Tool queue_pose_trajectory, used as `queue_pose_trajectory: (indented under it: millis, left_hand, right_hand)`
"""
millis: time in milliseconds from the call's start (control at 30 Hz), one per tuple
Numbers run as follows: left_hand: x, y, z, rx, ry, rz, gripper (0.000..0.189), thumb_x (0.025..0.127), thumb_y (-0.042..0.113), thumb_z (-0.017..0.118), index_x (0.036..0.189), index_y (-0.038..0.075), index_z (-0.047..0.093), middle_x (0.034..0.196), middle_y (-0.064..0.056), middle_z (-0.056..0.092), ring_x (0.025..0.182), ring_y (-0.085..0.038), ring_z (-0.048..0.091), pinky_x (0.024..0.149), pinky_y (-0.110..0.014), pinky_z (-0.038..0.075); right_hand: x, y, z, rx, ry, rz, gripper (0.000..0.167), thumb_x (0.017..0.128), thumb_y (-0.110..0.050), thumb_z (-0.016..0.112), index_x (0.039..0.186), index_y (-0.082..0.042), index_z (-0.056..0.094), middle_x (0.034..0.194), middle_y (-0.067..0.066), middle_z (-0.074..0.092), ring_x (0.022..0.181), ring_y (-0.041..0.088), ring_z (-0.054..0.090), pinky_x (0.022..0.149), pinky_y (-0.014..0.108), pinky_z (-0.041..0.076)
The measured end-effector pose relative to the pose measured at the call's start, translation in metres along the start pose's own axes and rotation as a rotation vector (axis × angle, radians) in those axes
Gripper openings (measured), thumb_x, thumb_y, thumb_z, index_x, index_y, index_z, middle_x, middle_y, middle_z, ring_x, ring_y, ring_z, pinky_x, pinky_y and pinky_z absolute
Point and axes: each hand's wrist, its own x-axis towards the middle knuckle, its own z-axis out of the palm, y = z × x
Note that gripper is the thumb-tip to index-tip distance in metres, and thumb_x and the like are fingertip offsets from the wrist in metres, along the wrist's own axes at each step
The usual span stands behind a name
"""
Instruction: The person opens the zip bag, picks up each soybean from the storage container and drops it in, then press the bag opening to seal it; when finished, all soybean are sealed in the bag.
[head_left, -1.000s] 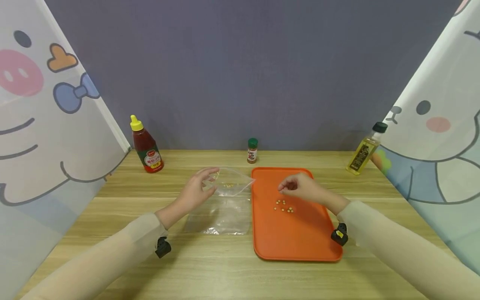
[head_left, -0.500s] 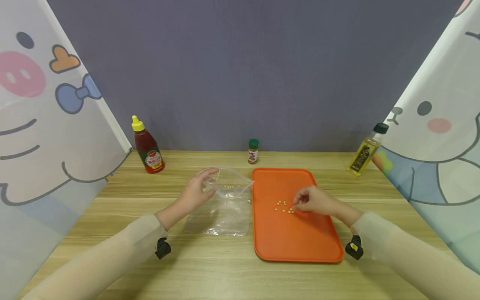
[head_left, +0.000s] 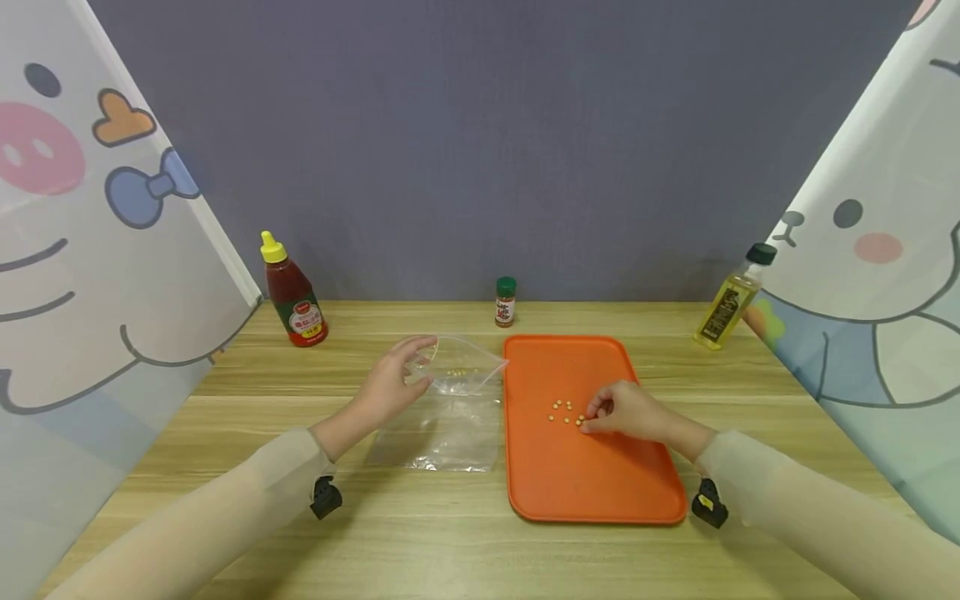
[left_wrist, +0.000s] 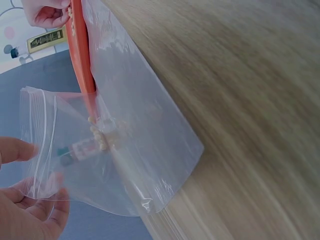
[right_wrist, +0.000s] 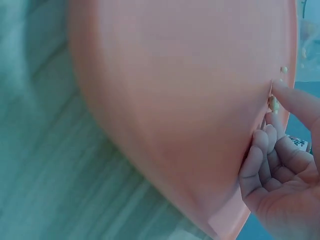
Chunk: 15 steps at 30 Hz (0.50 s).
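Note:
My left hand (head_left: 390,377) holds the mouth of a clear zip-lock bag (head_left: 442,433) at its left side, and the mouth gapes. In the left wrist view, several soybeans (left_wrist: 99,137) lie inside the bag. Several more small pale soybeans (head_left: 557,404) are scattered on the orange tray (head_left: 570,479). Over the tray, my right hand (head_left: 626,408) is lowered at the right edge of these. The right wrist view has a soybean (right_wrist: 273,103) between thumb and index finger, which stand apart. The other right fingers are curled in.
A ketchup bottle (head_left: 296,304) stands at the back left. Behind the tray is a small green-capped spice jar (head_left: 506,302). An oil bottle (head_left: 726,308) stands at the back right. Printed panels flank the wooden table (head_left: 420,533), with a grey panel behind.
My right hand has moved right and down, from above the tray to the soybeans' right edge. The thumb has lowered beside them. My left hand and the bag stay in place.

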Motion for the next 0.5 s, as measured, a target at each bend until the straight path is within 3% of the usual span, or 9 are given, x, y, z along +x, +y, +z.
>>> queue_pose_trajectory:
  millis: [333, 500]
  left_hand:
    - [-0.0008, 0.0032, -0.0021, 0.005, -0.005, -0.015, 0.061, 0.082, -0.001, 0.071, 0.139, 0.004, 0.048, 0.142, -0.016, 0.049, 0.109, -0.032, 0.062, 0.089, -0.047, 0.053]
    - [-0.0006, 0.0035, -0.0022, 0.006, -0.003, -0.010, 0.061, 0.082, 0.000, 0.071, 0.139, 0.003, 0.049, 0.141, -0.016, 0.050, 0.108, -0.032, 0.062, 0.088, -0.047, 0.054]
  right_hand:
    - [0.0002, -0.0022, 0.0017, -0.032, 0.027, -0.017, 0.018, 0.077, -0.020, 0.082, 0.076, -0.008, 0.068, 0.066, -0.004, 0.058, 0.060, 0.005, 0.048, 0.053, 0.018, 0.041]
    - [0.0009, -0.0027, 0.0010, -0.020, 0.001, -0.042, 0.014, 0.080, -0.016, 0.078, 0.077, -0.006, 0.069, 0.067, -0.003, 0.061, 0.058, 0.004, 0.049, 0.052, 0.019, 0.044]
